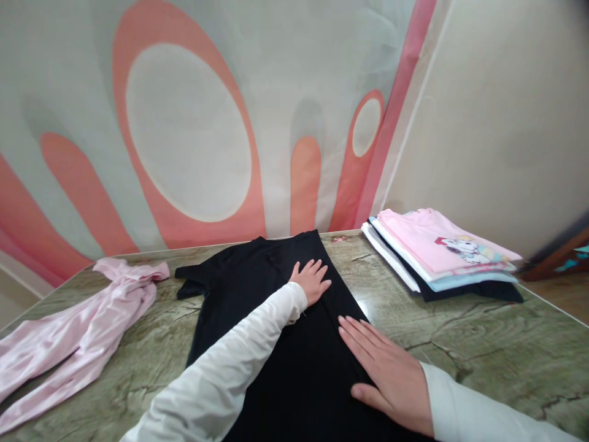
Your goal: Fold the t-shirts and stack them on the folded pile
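Observation:
A black T-shirt [239,276] lies on the table in front of me, its right side folded inward and one short sleeve sticking out to the left. My left hand [310,282] rests on the upper part of the folded side, fingers spread. Lower down, my right hand [386,371] lies flat along the shirt's right folded edge, with the thumb apart from the fingers. Neither hand grips the cloth. The shirt's lower end runs out of view at the bottom, partly behind my left forearm.
Pink trousers [87,331] lie loosely along the table's left side. At the back right is a stack of folded clothes [442,252], topped by a pink shirt with a cartoon dog print. A printed backdrop [276,73] hangs behind the wood-patterned table [488,362].

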The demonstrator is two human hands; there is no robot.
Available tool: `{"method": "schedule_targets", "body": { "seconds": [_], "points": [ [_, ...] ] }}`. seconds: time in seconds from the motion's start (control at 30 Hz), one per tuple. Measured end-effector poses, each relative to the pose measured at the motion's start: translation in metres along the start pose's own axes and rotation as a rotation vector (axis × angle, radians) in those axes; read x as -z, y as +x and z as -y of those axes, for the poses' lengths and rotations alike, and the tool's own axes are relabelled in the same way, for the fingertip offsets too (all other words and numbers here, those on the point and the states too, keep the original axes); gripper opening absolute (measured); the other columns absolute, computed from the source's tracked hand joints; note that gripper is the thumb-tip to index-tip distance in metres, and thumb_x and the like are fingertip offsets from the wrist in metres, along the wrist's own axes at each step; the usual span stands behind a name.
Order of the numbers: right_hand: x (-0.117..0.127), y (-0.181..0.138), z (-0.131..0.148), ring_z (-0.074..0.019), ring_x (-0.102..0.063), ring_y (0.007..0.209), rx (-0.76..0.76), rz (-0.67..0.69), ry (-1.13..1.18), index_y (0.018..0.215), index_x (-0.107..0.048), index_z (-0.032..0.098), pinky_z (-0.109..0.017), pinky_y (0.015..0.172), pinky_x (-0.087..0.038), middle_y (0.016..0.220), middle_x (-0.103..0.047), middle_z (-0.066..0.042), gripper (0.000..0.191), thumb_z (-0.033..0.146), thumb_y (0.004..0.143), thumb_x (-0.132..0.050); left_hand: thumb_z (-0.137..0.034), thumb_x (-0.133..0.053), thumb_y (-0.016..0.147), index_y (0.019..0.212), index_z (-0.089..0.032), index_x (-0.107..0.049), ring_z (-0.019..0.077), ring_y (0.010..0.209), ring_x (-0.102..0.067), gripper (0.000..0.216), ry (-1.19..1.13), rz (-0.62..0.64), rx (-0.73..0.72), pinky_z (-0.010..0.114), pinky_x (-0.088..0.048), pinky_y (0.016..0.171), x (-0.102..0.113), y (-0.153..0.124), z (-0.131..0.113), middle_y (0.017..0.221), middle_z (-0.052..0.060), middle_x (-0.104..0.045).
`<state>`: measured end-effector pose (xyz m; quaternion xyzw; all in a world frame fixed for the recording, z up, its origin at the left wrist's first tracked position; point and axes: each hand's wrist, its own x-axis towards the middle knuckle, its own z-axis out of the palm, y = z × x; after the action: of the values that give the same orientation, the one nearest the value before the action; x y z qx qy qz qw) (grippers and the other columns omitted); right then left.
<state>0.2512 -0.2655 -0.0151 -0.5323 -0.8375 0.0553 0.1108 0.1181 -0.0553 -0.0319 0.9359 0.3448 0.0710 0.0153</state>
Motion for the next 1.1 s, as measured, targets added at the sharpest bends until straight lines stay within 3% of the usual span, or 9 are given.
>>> {"method": "schedule_targets", "body": {
  "seconds": [0.17,0.4,0.57,0.7,0.8,0.93,1.1],
  "points": [
    [0.009,-0.027,0.012,-0.0267,-0.021,0.129,0.133,-0.005,-0.036,0.139,-0.015,0.013,-0.043,0.104,-0.027,0.142,-0.018,-0.011,0.077,0.049,0.078,-0.046,-0.044,-0.027,0.088,0.132,-0.025,-0.033,0.0216,0.128,-0.022,0.048,0.063,-0.109,0.003,0.044,-0.019,0.103,-0.009,-0.007,0.000,0.140,0.002,-0.029],
    [0.007,-0.065,0.011,-0.0189,-0.035,0.122,0.164,0.011,-0.061,0.138,-0.011,0.026,-0.037,0.099,-0.039,0.136,-0.034,-0.002,0.059,0.015,0.085,-0.034,-0.043,-0.028,0.087,0.131,-0.026,-0.034,0.0213,0.128,-0.024,0.047,0.082,-0.137,0.002,0.044,-0.022,0.101,-0.010,-0.005,0.000,0.139,0.001,-0.031],
    [0.027,-0.061,0.005,-0.0174,-0.030,0.125,0.215,0.097,0.219,0.138,-0.012,0.028,-0.032,0.101,-0.035,0.139,-0.029,0.001,0.058,0.039,0.087,-0.036,-0.043,-0.029,0.087,0.130,-0.025,-0.036,0.0219,0.127,-0.025,0.046,0.083,-0.152,0.008,0.043,-0.023,0.101,-0.010,-0.006,-0.001,0.138,0.002,-0.032],
    [0.030,-0.002,-0.023,-0.0189,-0.019,0.130,0.014,0.046,0.262,0.139,-0.017,0.023,-0.037,0.106,-0.025,0.143,-0.021,-0.002,0.058,0.044,0.087,-0.032,-0.039,-0.033,0.087,0.126,-0.021,-0.039,0.0230,0.123,-0.031,0.044,0.101,-0.178,0.030,0.042,-0.025,0.099,-0.003,-0.011,-0.007,0.134,0.007,-0.038],
    [0.017,0.073,-0.058,-0.0191,-0.018,0.131,0.000,-0.009,0.237,0.137,-0.022,0.015,-0.040,0.108,-0.020,0.142,-0.023,-0.007,0.055,0.038,0.088,-0.031,-0.034,-0.037,0.086,0.122,-0.016,-0.043,0.0241,0.113,-0.042,0.040,0.116,-0.197,0.093,0.039,-0.033,0.091,0.005,-0.015,-0.014,0.129,0.011,-0.043],
    [0.001,0.171,-0.097,-0.0179,-0.026,0.128,-0.056,-0.053,0.125,0.131,-0.036,0.010,-0.039,0.107,-0.022,0.137,-0.034,-0.011,0.049,0.020,0.084,-0.029,-0.037,-0.043,0.083,0.119,-0.009,-0.045,0.0295,0.103,-0.046,0.046,0.144,-0.193,0.260,0.043,-0.035,0.083,0.014,-0.017,-0.022,0.119,0.018,-0.048],
    [-0.017,0.241,-0.114,-0.0164,-0.026,0.128,-0.105,-0.010,-0.001,0.127,-0.041,0.006,-0.034,0.107,-0.019,0.137,-0.035,-0.012,0.047,0.019,0.084,-0.027,-0.039,-0.045,0.082,0.107,-0.007,-0.054,0.0285,0.088,-0.050,0.042,0.140,-0.140,0.283,0.042,-0.038,0.075,0.018,-0.016,-0.025,0.095,0.016,-0.055]
  ]
}}
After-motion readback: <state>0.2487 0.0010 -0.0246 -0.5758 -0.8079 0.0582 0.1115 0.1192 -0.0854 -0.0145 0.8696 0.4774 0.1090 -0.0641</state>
